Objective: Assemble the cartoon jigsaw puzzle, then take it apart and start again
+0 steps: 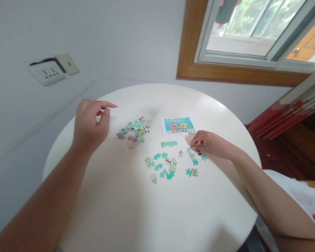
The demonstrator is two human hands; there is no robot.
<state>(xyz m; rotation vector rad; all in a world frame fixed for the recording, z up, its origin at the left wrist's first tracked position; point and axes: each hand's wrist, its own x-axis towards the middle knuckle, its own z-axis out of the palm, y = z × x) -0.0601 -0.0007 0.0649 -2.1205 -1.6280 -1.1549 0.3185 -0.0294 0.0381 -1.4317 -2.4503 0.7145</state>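
Observation:
My left hand (92, 122) hovers over the left side of the table, index finger stretched out and thumb apart from it, holding nothing. Right of it lies a heap of loose jigsaw pieces (136, 131). My right hand (210, 142) is low over the table, thumb and fingertips pinched on a puzzle piece that they mostly hide. Beside those fingertips are several teal and pale pieces (195, 162). A joined strip of pieces (169, 144) sits below the picture card (177, 126), which shows two cartoon figures. More pieces (159, 167) lie scattered nearer me.
The round white table (115, 210) stands close to a white wall with a socket plate (48, 72) at left. A wood-framed window (241, 75) is at the back right. A red curtain (273, 117) hangs at the right, beyond the table's edge.

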